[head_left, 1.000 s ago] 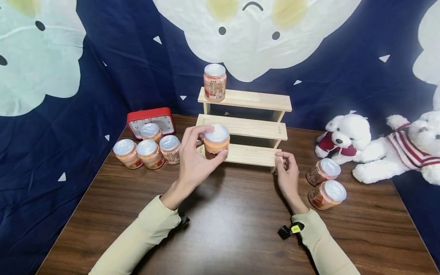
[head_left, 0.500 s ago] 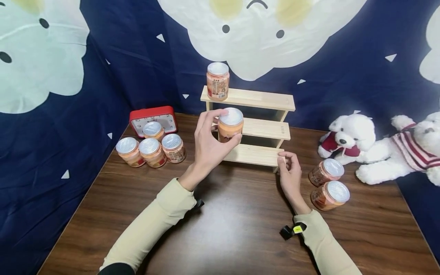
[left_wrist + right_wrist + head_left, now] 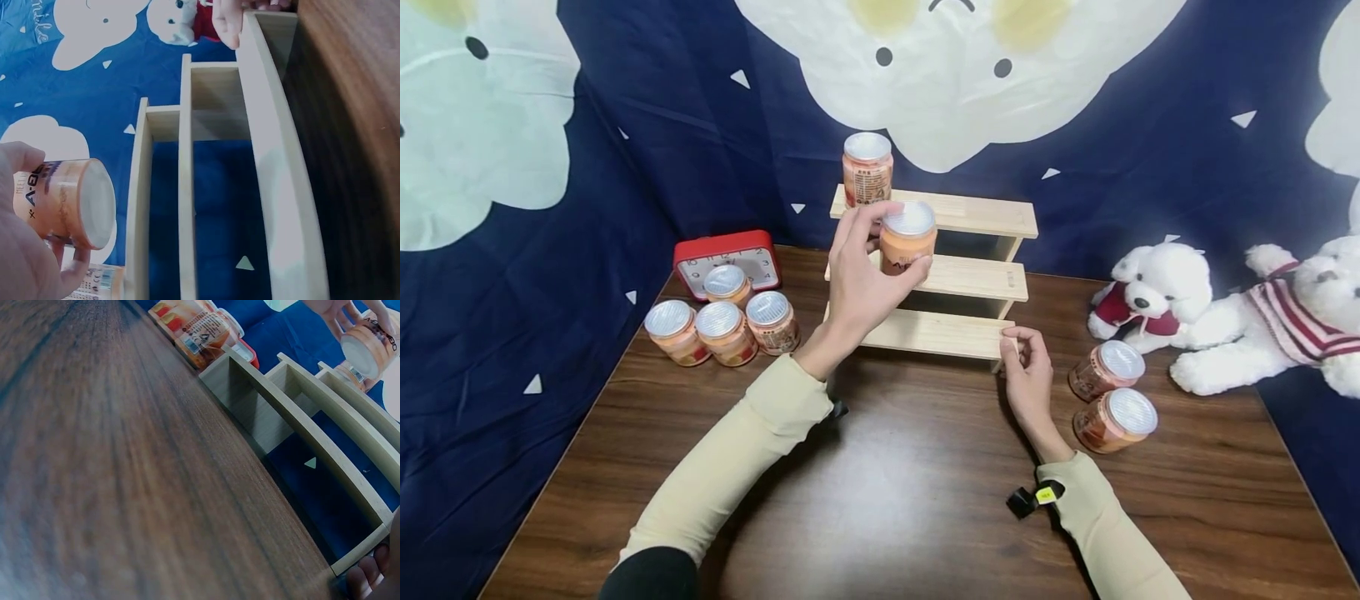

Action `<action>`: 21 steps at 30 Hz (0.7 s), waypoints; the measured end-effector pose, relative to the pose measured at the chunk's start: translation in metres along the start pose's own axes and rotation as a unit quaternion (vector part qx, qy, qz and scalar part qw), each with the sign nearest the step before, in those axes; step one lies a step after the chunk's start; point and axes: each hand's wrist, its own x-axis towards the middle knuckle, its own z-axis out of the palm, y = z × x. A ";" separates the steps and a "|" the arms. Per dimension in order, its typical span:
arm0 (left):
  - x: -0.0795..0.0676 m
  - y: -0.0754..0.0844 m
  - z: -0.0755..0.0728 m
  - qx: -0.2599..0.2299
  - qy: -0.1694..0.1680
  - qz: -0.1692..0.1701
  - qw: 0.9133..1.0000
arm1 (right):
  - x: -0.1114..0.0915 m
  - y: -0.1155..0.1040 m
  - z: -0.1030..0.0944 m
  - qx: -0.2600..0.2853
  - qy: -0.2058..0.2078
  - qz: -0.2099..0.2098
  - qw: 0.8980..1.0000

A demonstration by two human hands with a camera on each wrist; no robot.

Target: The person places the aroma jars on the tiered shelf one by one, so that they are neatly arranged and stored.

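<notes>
My left hand (image 3: pixel 868 275) grips an orange jar with a clear ridged lid (image 3: pixel 908 237), fingers and thumb round its sides. The jar is held upright in the air before the upper steps of a three-tier wooden shelf (image 3: pixel 951 333). In the left wrist view the held jar (image 3: pixel 69 200) shows dark lettering on its label. Another jar (image 3: pixel 868 171) stands on the left end of the top tier, just behind my left hand. My right hand (image 3: pixel 1028 379) pinches the right end of the lowest tier between thumb and fingers; in the right wrist view only some fingertips (image 3: pixel 369 575) show.
Several lidded jars (image 3: pixel 726 333) stand together on the left of the brown table (image 3: pixel 880 500), before a red alarm clock (image 3: pixel 726 250). Two more jars (image 3: pixel 1116 417) are at the right, near two white plush toys (image 3: pixel 1165 292). A dark blue printed cloth (image 3: pixel 700 125) hangs behind.
My left hand has raised the jar from the lowest tier's height and carried it right and up toward the top tier. My right hand has kept its hold on the shelf end.
</notes>
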 end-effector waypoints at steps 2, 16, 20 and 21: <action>0.005 0.001 0.001 -0.001 0.001 0.004 1.000 | 0.000 -0.001 0.001 0.004 0.003 0.002 1.000; 0.030 0.002 0.016 -0.011 0.008 0.011 1.000 | 0.013 0.042 0.000 -0.009 0.013 0.004 1.000; 0.034 0.001 0.020 0.016 0.008 -0.001 1.000 | 0.011 0.042 0.001 -0.010 0.014 0.010 1.000; 0.034 0.001 0.021 0.021 0.007 -0.004 1.000 | 0.010 0.039 0.002 -0.009 0.013 0.011 1.000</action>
